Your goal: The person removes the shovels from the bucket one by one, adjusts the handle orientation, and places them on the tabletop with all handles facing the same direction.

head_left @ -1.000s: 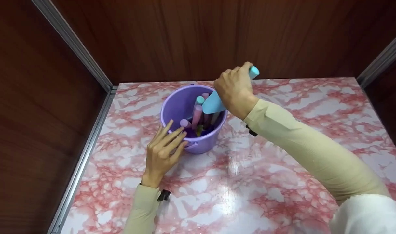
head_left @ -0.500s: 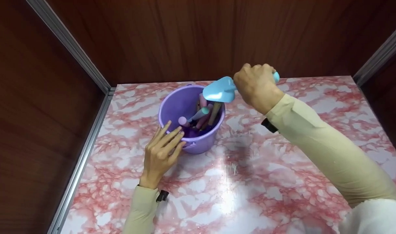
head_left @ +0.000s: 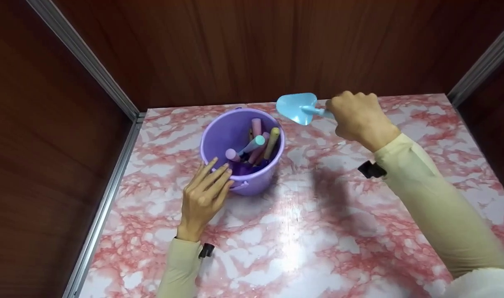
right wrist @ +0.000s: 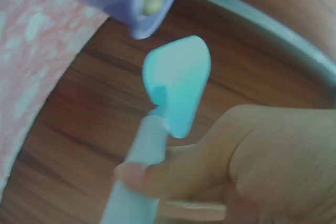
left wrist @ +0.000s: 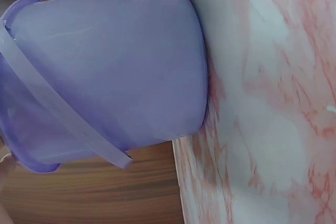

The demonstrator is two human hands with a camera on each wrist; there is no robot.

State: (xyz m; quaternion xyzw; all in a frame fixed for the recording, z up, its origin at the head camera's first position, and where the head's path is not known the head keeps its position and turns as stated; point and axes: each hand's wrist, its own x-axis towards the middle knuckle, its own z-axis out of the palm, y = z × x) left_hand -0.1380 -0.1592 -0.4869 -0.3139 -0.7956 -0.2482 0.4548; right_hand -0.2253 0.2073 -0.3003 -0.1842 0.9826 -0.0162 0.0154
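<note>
My right hand (head_left: 361, 120) grips the handle of a light-blue toy shovel (head_left: 297, 106), up and to the right of a purple bucket (head_left: 258, 184). In the right wrist view the thumb lies along the handle, and the shovel's blade (right wrist: 184, 72) points toward the bucket's rim. My left hand (head_left: 202, 198) rests on the near-left rim, its fingers extended over the edge. Inside the bucket stand several tools with round handles, among them a teal handle (head_left: 252, 145), a yellow handle (head_left: 271, 142) and a pink handle (head_left: 256, 126). Their lower ends are mostly hidden.
The bucket stands on a red-and-white marbled tabletop (head_left: 318, 231). Dark wood panels (head_left: 252, 49) rise behind and at both sides, with metal rails (head_left: 107, 74) along the corners. The bucket's handle strap (left wrist: 63, 103) hangs down its side.
The right hand has lifted the shovel out of the bucket and carried it rightward. The handles left inside have shifted and lean rightward. The left hand has stayed at the rim.
</note>
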